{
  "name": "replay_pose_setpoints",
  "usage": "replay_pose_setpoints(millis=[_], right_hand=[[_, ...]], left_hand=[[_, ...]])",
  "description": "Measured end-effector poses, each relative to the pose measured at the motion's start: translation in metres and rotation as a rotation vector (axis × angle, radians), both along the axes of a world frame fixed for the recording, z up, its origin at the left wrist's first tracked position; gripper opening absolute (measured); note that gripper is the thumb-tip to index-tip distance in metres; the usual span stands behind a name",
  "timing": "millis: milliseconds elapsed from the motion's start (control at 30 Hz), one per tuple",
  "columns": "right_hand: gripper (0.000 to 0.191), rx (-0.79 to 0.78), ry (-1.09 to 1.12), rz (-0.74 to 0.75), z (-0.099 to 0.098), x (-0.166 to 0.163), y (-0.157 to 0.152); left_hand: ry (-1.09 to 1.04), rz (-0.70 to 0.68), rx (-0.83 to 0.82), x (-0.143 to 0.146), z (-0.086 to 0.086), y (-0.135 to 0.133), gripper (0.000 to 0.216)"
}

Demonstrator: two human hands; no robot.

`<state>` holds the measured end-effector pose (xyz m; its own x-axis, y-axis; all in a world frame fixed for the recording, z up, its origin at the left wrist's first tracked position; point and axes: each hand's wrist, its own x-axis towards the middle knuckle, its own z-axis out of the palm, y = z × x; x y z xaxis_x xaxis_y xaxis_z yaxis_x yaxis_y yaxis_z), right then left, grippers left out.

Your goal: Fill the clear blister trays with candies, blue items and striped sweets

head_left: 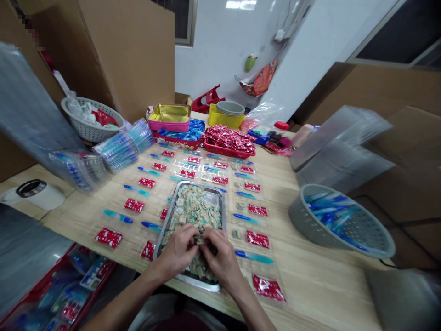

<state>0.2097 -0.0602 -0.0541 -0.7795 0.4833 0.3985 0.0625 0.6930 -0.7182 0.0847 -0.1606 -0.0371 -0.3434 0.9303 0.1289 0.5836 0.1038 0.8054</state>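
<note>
Hands (201, 250) over tray (220, 202), long axis running away.

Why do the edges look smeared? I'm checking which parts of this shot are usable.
Head view: wide-angle stretch and blur smear the clear plastic stacks and grey basket; the metal tray and both hands stay fairly sharp at the centre; lighting is even, without hard shadows.

Wooden table (310, 276) with steel tray (220, 202), grey basket (303, 220), red packets (257, 239).
</note>
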Motion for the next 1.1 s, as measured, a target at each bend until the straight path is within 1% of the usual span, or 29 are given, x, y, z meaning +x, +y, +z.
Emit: replay_pose_setpoints(millis=[133, 267, 333, 433, 600, 700, 767, 833, 933, 1033, 1100], right_hand=[[0.023, -0.020, -0.006, -0.006, 0.000, 0.001, 0.001], [0.015, -0.075, -0.024, -0.025, 0.002, 0.003, 0.001], [0.013, -0.076, 0.000, -0.018, 0.003, 0.003, 0.001], [0.016, -0.071, 0.030, -0.014, 0.004, 0.001, 0.001], [0.014, -0.089, 0.019, -0.013, 0.004, 0.001, 0.000], [0.017, -0.057, 0.022, 0.012, 0.006, 0.002, 0.001], [0.020, 0.009, 0.034, 0.057, 0.008, 0.001, 0.004], [0.022, 0.095, 0.037, 0.122, 0.014, -0.003, 0.010], [0.020, 0.198, -0.013, 0.244, 0.031, -0.014, 0.019], [0.018, 0.233, -0.129, 0.344, 0.052, -0.028, 0.028], [0.016, 0.222, -0.199, 0.381, 0.063, -0.041, 0.036]], left_hand=[[0.014, 0.002, -0.018, 0.001, 0.002, 0.001, 0.030], [0.028, 0.017, -0.021, 0.001, 0.002, 0.001, 0.029], [0.037, 0.018, -0.017, 0.001, 0.002, 0.001, 0.031], [0.037, 0.021, -0.006, 0.002, 0.002, 0.001, 0.033], [0.027, 0.021, 0.035, 0.002, -0.002, 0.001, 0.034], [0.037, 0.049, 0.064, 0.004, -0.008, 0.000, 0.042], [0.031, 0.082, 0.041, 0.004, -0.010, 0.001, 0.049], [-0.006, 0.113, 0.002, 0.003, -0.009, 0.002, 0.054], [-0.099, 0.142, -0.019, -0.004, 0.001, 0.005, 0.057], [-0.217, 0.156, 0.005, -0.015, 0.008, 0.009, 0.056], [-0.332, 0.176, 0.045, -0.024, 0.005, 0.011, 0.056]])
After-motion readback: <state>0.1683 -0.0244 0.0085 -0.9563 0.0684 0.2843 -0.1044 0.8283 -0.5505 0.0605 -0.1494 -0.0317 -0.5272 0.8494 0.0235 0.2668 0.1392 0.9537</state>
